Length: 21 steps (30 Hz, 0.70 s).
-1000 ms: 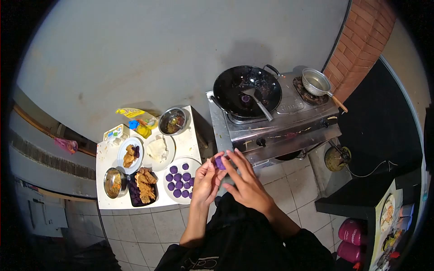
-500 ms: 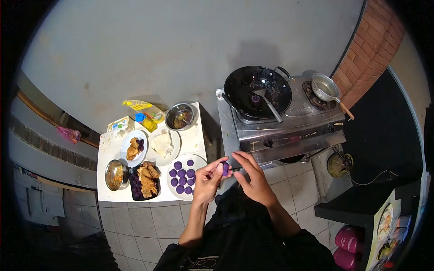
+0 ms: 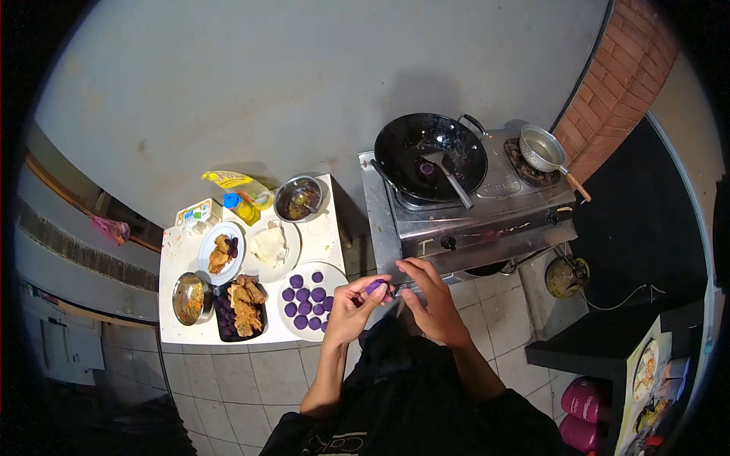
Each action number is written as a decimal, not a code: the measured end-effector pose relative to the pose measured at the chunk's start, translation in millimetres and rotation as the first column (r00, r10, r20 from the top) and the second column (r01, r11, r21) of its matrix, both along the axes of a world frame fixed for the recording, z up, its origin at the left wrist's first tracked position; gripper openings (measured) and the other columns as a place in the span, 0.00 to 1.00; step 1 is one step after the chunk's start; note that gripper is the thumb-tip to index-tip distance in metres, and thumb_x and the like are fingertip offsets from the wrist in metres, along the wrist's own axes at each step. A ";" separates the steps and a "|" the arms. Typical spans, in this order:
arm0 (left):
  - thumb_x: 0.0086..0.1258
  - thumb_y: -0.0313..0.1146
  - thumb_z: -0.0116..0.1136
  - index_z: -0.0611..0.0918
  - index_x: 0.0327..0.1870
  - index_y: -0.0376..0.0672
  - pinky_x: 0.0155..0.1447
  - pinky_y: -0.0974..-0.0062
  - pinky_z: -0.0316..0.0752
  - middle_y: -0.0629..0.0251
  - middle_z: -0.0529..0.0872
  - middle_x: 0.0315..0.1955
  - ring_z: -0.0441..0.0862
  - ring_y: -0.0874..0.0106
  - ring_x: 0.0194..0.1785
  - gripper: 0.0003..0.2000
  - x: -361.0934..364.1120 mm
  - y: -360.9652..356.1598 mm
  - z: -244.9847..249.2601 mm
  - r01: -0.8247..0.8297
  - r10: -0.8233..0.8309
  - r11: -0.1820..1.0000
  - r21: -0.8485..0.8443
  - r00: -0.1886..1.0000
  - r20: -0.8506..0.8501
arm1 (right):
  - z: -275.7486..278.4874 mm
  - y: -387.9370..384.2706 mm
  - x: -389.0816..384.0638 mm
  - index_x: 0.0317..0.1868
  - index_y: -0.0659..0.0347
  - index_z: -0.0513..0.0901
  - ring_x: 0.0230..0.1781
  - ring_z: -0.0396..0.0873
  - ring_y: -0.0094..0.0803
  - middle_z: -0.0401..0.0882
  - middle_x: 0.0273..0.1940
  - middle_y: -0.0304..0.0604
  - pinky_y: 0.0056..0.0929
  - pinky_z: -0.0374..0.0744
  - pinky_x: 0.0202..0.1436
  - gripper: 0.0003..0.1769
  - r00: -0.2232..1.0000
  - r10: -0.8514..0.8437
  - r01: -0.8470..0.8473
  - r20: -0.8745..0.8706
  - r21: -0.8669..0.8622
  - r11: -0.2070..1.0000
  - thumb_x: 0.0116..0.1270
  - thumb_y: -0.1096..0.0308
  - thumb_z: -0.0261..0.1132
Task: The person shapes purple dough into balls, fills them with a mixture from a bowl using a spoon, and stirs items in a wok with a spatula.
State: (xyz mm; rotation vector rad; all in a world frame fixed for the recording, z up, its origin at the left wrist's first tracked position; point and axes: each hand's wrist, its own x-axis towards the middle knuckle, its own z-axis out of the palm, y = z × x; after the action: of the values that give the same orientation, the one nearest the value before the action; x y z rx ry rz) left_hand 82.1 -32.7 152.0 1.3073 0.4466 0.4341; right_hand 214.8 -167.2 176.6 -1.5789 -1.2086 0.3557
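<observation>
A lump of purple dough is pinched between the thumb and fingers of my left hand. Close on its right is my right hand, fingers stretched and apart, holding nothing. Just left of my left hand, a white plate bears several round purple dough balls. Beyond it lies another white plate with pale, flat wrapper sheets.
On the stove stand a black wok with a spatula and a small saucepan. The white table also holds fried food, a steel bowl, another metal bowl and an oil pouch.
My left hand still pinches the purple dough, which appears turned slightly in the fingers. My right hand stays open beside it. The whole view has shifted a little.
</observation>
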 end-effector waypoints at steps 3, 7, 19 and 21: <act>0.76 0.30 0.57 0.80 0.57 0.33 0.49 0.81 0.77 0.60 0.86 0.43 0.82 0.78 0.41 0.14 -0.6 -1.9 -2.9 -0.033 0.035 0.999 -0.032 0.998 0.048 | 0.8 -2.3 6.1 0.66 0.64 0.71 0.62 0.72 0.50 0.71 0.61 0.55 0.40 0.70 0.65 0.24 1.000 -0.016 0.016 0.005 0.010 1.000 0.72 0.66 0.61; 0.78 0.31 0.54 0.79 0.57 0.34 0.51 0.79 0.76 0.62 0.84 0.43 0.80 0.78 0.42 0.13 -4.3 0.8 -12.3 -0.031 0.063 0.983 -0.181 0.983 0.171 | 1.9 -3.8 15.3 0.65 0.64 0.72 0.61 0.73 0.50 0.72 0.60 0.55 0.40 0.71 0.64 0.23 0.996 -0.075 0.072 0.054 0.046 0.996 0.72 0.67 0.61; 0.81 0.37 0.49 0.77 0.52 0.34 0.39 0.80 0.68 0.67 0.77 0.35 0.70 0.78 0.35 0.14 -8.6 19.5 -21.1 -0.063 0.191 0.844 -0.533 0.963 0.189 | -62.6 13.0 102.3 0.58 0.67 0.76 0.46 0.79 0.52 0.77 0.49 0.60 0.43 0.77 0.50 0.22 0.691 -0.605 0.653 0.396 0.019 0.757 0.69 0.63 0.66; 0.81 0.37 0.48 0.76 0.54 0.32 0.41 0.80 0.70 0.67 0.77 0.35 0.72 0.78 0.36 0.15 -15.7 26.8 -25.4 -0.066 0.180 0.868 -0.493 0.966 0.188 | -94.6 17.1 137.7 0.59 0.66 0.73 0.43 0.81 0.53 0.77 0.48 0.62 0.44 0.77 0.47 0.25 0.589 -0.687 0.764 0.426 -0.015 0.646 0.68 0.60 0.68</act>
State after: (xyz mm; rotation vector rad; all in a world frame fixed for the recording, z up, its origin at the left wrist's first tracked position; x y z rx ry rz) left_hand 66.4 -5.9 126.7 0.7329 0.4127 0.5339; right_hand 352.5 -150.1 82.0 -2.2474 -0.6856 -0.4234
